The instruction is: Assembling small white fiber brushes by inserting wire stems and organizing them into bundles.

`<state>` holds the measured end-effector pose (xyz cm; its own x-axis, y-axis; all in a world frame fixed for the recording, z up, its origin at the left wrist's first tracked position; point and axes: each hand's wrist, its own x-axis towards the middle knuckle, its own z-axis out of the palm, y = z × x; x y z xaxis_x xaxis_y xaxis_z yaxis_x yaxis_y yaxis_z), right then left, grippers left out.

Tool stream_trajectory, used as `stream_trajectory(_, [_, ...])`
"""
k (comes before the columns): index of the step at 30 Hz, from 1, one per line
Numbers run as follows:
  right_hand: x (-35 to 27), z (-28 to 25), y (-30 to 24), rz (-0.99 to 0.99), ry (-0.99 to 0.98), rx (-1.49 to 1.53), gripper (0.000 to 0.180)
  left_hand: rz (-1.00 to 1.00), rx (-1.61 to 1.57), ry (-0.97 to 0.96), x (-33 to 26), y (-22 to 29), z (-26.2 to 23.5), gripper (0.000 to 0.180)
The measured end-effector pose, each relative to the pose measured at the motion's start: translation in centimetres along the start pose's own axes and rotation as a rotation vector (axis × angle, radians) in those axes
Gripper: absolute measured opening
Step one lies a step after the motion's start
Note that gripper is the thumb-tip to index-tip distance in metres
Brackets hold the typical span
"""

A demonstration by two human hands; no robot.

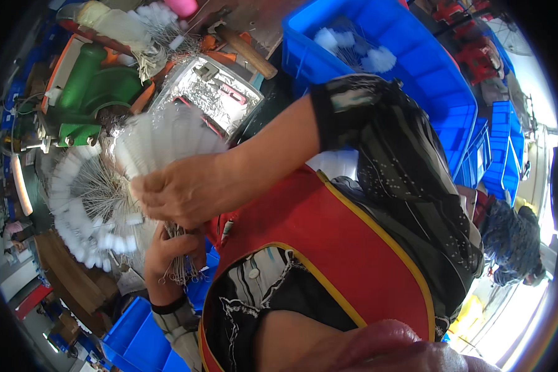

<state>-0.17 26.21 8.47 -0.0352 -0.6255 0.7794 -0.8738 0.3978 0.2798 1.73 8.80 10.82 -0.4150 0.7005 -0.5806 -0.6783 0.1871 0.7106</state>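
Observation:
A fanned bundle of white-bristled wire brushes [170, 137] is between my hands, its bristle ends blurred. My left hand [172, 253] is closed round the thin wire stems, whose looped ends [185, 274] poke out below. Just above it, my right hand [183, 193] has its fingers curled over the bundle beneath the bristles. The right palm and some fingertips are hidden. Beside the hands, a large ring-shaped pile of similar brushes [90, 208] lies on the bench, wires toward its middle.
A green machine [84, 87] stands beyond the pile. A foil-lined tray [208, 87] holds a pink-handled tool [229, 93]. Behind it lies a hammer [248, 51]. At upper right, a big blue bin [431, 74] holds more brushes [353, 49]; another blue bin [139, 341] sits at lower left.

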Motion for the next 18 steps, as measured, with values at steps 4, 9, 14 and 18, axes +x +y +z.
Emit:
stream_trajectory(4, [-2.1,-4.8,1.5,0.188,-0.374,0.056,0.011,0.019,0.157,0.013,3.4,3.0,2.7,0.027])
stream_trajectory(9, [-6.6,-10.2,5.3,0.326,-0.388,-0.065,0.009,0.099,0.011,-0.256,9.2,5.3,4.8,0.058])
stream_trajectory(14, [-14.1,-20.2,9.1,0.773,-0.539,-0.349,0.018,0.208,-0.1,-0.217,13.1,4.7,3.2,0.046])
stream_trajectory(18, [-26.5,-25.1,12.7,1.405,-0.908,-0.824,0.015,0.192,-0.121,-0.083,12.6,1.9,0.1,0.035])
